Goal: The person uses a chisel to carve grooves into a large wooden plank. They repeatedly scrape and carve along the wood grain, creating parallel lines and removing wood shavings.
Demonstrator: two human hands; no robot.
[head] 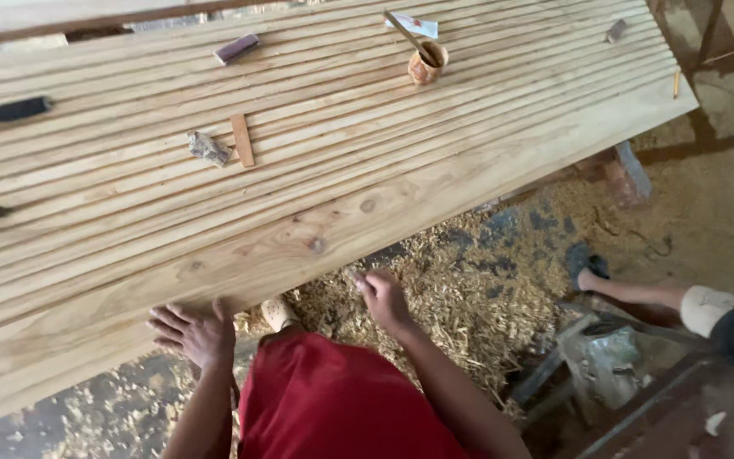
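A: L hand (190, 333) — status?
B: Flat, palm down, fingers spread, on the near edge of the big grooved wood panel (316, 170). Grip wide apart, holds nothing.

A: R hand (382, 299)?
B: At the same near edge, further right. Fingers curled together round smth small and pale at the tips, prob. a sanding scrap; view too blurred to say. Knuckles touch or sit just under the panel edge.

A: Panel posn?
B: Lies across the frame, tilted, far end upper right, near edge running lower left to mid right, above a floor thick w/ wood shavings (460, 280). No desk visible under it.

A: Items on panel?
B: Small clay cup (427, 64) w/ a stick (409, 36) in it, upper centre. Short wood strip (242, 140) beside a rough grey lump (208, 148), mid left. Dark sanding block (236, 48) upper left. All well apart from both hands.

A: Others in view?
B: Person's own red garment (333, 408) at bottom centre. Second person's leg (647, 293) at right, foot on the shavings.
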